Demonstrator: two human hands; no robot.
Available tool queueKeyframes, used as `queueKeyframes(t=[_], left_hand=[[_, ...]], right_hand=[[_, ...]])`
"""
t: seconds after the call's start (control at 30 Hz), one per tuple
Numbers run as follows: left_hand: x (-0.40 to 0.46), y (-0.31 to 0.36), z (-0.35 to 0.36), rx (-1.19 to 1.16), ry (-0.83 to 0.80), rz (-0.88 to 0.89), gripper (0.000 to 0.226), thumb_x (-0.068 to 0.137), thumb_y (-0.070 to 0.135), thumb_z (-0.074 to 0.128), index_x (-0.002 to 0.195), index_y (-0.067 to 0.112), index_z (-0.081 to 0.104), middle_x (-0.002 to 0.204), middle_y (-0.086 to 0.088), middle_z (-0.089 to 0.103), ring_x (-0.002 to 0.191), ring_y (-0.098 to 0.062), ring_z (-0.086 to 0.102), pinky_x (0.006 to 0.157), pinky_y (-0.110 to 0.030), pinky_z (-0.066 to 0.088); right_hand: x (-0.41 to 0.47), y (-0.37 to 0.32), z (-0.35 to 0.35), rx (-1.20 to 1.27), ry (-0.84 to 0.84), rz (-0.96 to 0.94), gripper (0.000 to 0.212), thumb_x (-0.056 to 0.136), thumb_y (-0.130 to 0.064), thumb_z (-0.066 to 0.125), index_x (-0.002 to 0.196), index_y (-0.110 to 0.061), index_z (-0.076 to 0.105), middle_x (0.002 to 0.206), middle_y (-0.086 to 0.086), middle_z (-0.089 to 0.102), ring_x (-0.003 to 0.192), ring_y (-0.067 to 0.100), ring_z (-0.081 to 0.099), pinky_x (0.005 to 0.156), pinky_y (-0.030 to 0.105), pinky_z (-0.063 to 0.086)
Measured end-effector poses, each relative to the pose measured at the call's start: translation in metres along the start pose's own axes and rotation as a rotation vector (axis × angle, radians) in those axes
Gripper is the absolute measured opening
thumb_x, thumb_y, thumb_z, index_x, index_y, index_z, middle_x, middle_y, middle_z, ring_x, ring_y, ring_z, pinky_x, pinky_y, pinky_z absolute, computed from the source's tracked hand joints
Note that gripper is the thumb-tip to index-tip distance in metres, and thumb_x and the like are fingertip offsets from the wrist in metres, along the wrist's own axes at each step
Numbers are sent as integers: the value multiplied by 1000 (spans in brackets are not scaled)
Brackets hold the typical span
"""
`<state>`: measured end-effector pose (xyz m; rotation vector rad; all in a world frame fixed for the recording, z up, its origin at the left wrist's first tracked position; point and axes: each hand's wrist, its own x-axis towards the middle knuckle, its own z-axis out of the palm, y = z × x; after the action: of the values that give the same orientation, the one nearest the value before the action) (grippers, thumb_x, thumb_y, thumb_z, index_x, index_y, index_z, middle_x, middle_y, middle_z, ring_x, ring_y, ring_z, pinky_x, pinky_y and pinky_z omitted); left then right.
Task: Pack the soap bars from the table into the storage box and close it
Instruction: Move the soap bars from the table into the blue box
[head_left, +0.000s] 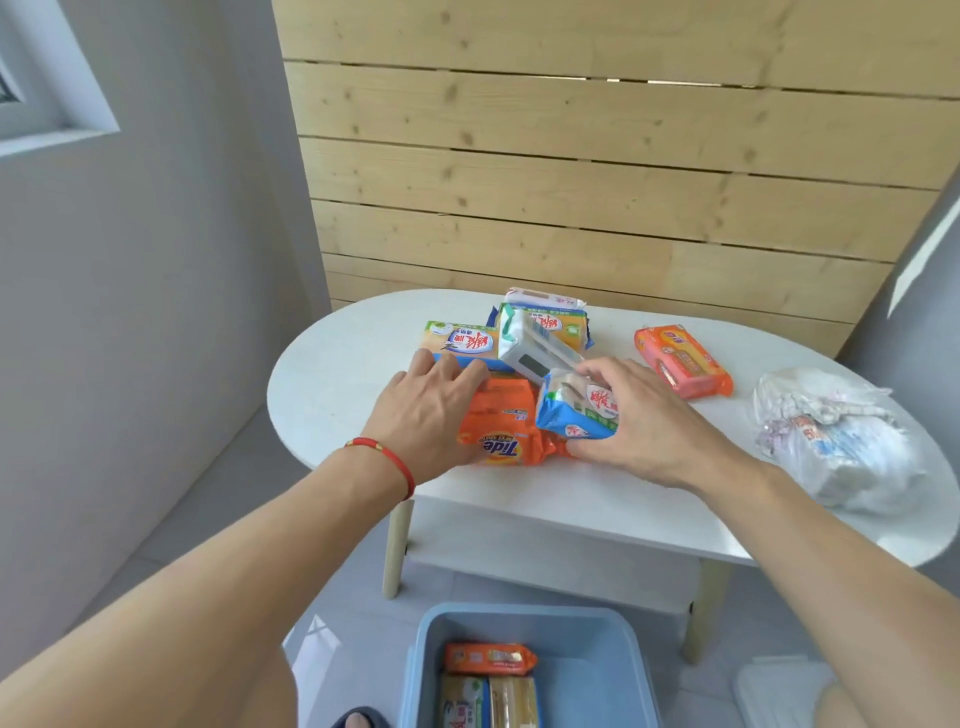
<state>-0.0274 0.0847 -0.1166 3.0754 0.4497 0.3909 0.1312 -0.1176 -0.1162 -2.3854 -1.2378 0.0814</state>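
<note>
A pile of wrapped soap bars lies on the white oval table (337, 374). My left hand (426, 410) rests on the orange Tide soap pack (506, 436), fingers curled over its far edge. My right hand (639, 415) grips a blue-and-white soap bar (576, 410), tilted at the pile's front. Behind them lie a yellow-and-blue bar (462, 343), a white bar (535, 353) propped across the heap, and others. One orange-pink bar (680, 361) lies apart to the right. On the floor below stands the open light-blue storage box (587, 639), holding three soap bars (488, 660).
A crumpled plastic bag (831, 436) with packets inside sits on the table's right end. A wooden plank wall stands behind the table, a grey wall on the left. A white object (779, 686) lies on the floor right of the box. A slipper toe (361, 719) shows at the bottom.
</note>
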Motion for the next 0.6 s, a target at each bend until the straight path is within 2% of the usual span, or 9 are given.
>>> queueKeyframes(t=[0.1, 0.17, 0.3, 0.37, 0.43, 0.5, 0.53, 0.6], left_hand=[[-3, 5, -2, 62, -5, -79, 84, 65, 65, 76, 132, 26, 45, 118, -1, 57, 110, -27, 46, 84, -41, 46], [-5, 5, -4, 126, -21, -130, 79, 66, 68, 72, 130, 27, 49, 118, 0, 56, 112, -27, 44, 84, -42, 43], [-6, -2, -13, 197, -114, -214, 59, 76, 50, 69, 127, 27, 53, 125, -3, 52, 118, -30, 40, 86, -45, 39], [-6, 4, -15, 70, -81, -248, 54, 78, 46, 65, 127, 29, 55, 132, -2, 50, 120, -31, 41, 90, -46, 40], [2, 20, -18, -136, 92, -202, 51, 78, 45, 62, 126, 27, 59, 133, -2, 54, 121, -32, 46, 94, -45, 43], [22, 40, -21, -192, 208, -52, 56, 79, 39, 63, 131, 22, 56, 140, -6, 51, 126, -33, 46, 98, -46, 45], [34, 48, -21, -141, 194, 10, 61, 79, 37, 64, 136, 21, 52, 146, -8, 46, 131, -33, 42, 101, -48, 43], [60, 58, -20, 49, 35, 53, 67, 83, 36, 64, 144, 21, 43, 154, -9, 37, 143, -32, 30, 111, -52, 34]], right_hand=[[-9, 19, -8, 7, 33, 152, 75, 65, -53, 82, 129, -28, 52, 125, -3, 59, 114, 17, 54, 87, 32, 43], [-14, 32, -13, 5, 67, 275, 79, 66, -56, 82, 131, -23, 53, 128, -1, 60, 114, 20, 56, 84, 34, 43], [-22, 48, -18, -24, 99, 417, 84, 67, -62, 80, 134, -19, 53, 131, 5, 59, 108, 23, 54, 80, 35, 42], [-24, 49, -18, 4, 110, 420, 86, 67, -63, 80, 136, -19, 54, 132, 4, 59, 107, 22, 54, 80, 34, 41], [-23, 47, -20, 23, 118, 422, 88, 67, -62, 81, 138, -19, 54, 135, 4, 60, 114, 24, 57, 80, 33, 41], [-19, 42, -21, 28, 114, 436, 88, 67, -61, 82, 139, -19, 54, 135, 5, 60, 115, 26, 57, 79, 34, 43], [-16, 41, -21, 15, 116, 445, 85, 67, -60, 82, 136, -18, 56, 132, 6, 60, 111, 27, 58, 77, 34, 44], [-14, 41, -18, -34, 119, 481, 78, 67, -59, 82, 127, -16, 59, 124, 10, 62, 100, 29, 58, 73, 36, 48]])
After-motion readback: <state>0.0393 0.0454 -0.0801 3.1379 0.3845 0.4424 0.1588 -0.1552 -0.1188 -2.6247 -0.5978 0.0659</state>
